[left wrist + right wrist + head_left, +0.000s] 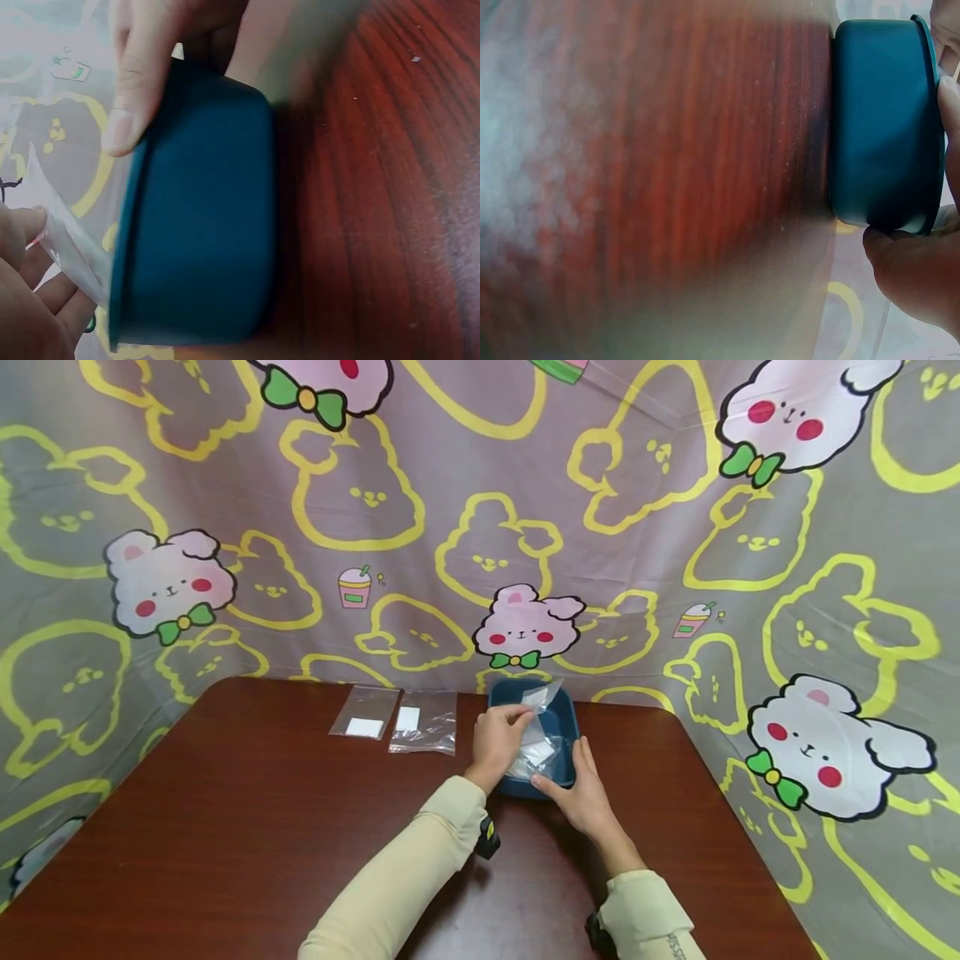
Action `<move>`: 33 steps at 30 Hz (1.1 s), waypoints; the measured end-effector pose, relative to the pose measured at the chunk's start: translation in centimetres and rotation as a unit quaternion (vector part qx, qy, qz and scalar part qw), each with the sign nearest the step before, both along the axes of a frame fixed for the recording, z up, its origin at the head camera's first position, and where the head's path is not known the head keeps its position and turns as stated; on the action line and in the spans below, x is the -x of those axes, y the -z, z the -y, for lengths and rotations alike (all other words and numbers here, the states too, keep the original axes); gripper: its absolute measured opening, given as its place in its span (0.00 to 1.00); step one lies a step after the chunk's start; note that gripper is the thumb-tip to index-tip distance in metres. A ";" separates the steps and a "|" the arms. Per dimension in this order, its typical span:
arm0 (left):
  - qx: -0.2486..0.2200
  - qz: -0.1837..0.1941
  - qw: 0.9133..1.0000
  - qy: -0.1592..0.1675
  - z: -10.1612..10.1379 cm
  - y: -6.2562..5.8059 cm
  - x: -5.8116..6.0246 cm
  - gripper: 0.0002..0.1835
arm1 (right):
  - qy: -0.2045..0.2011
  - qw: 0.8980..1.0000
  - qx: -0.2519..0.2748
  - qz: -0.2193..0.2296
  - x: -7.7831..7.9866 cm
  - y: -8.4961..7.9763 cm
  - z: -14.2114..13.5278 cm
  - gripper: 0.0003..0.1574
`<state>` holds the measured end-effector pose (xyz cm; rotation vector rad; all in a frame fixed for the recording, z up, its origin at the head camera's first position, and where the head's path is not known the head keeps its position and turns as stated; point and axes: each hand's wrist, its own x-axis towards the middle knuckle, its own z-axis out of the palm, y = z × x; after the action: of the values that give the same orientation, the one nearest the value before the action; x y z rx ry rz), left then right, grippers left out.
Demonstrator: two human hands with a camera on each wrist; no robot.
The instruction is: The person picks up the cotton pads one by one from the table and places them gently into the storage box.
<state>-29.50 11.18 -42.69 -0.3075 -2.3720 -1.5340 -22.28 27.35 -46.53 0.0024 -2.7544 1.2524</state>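
From my remote seat: left hand [498,742] pinches a clear zip bag [547,695] between thumb and fingertips, right above the blue bin [533,790]. Right hand [587,797] grips that bin at its near right corner, thumb over the near rim, fingers along the right wall (the wrist views I get back the hold up). Bin stands upright on the brown table [262,835], near the far edge. Inside I see more clear plastic with white pieces [537,752]; it's crumpled together, so I can't tell how many bags.

Left of the bin, two more clear bags lie flat, side by side: left bag [372,702] with a white block [363,727] at its near end, right bag [437,720] with a white block [407,719] toward its left side. Cream sleeves [405,868] on both arms, black wrist device [488,838] on the left. Behind, cartoon-print cloth [420,568].
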 end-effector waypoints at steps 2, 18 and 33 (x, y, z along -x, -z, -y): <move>0.010 -0.002 1.000 -0.003 -0.1 0.3 0.0 0.09 | -0.002 1.000 -0.001 0.000 0.0 0.0 0.1 0.70; 0.067 0.020 0.997 0.042 0.1 1.2 -0.1 0.18 | 0.000 1.000 -0.002 0.004 0.0 0.0 0.2 0.70; 0.008 -0.038 0.997 0.061 4.0 1.7 1.7 0.15 | 0.005 1.000 -0.002 0.012 -0.1 -0.2 0.1 0.70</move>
<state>-31.23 7.16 -44.41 -0.5150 -2.3466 -1.5269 -22.20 27.23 -46.31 -0.0277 -2.7747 1.2517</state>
